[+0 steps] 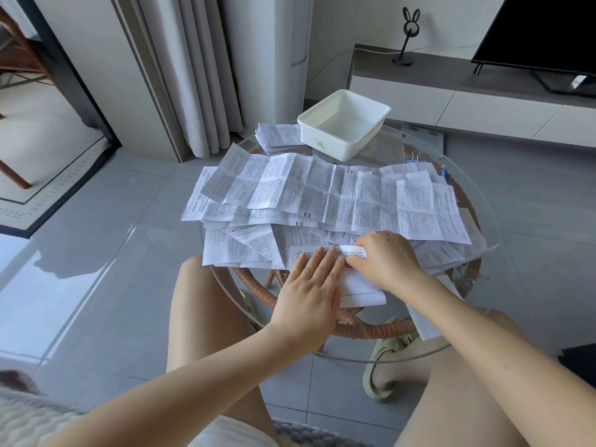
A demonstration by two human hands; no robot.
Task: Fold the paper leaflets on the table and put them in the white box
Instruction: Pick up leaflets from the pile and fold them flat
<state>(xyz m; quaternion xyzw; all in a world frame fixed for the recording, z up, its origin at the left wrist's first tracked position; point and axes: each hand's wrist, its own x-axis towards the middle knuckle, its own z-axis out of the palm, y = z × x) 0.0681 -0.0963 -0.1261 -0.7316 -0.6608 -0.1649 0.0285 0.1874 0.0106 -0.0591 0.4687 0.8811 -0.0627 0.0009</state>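
A paper leaflet [361, 287] lies at the near edge of the round glass table [464, 337], partly folded. My left hand [309, 291] lies flat on it with straight fingers, pressing it down. My right hand [387, 259] has its fingers curled on the leaflet's upper folded edge and pinches it. Behind them spreads a heap of unfolded printed leaflets [322, 195]. The white box [343, 124] stands at the table's far side and looks empty. A small stack of folded leaflets [277, 137] sits to the left of the box.
Blue binder clips [443, 172] lie at the table's far right. A rattan base [371, 329] shows under the glass. My knees and a green sandal [383, 366] are below the table. Curtains, a TV stand and a screen stand behind.
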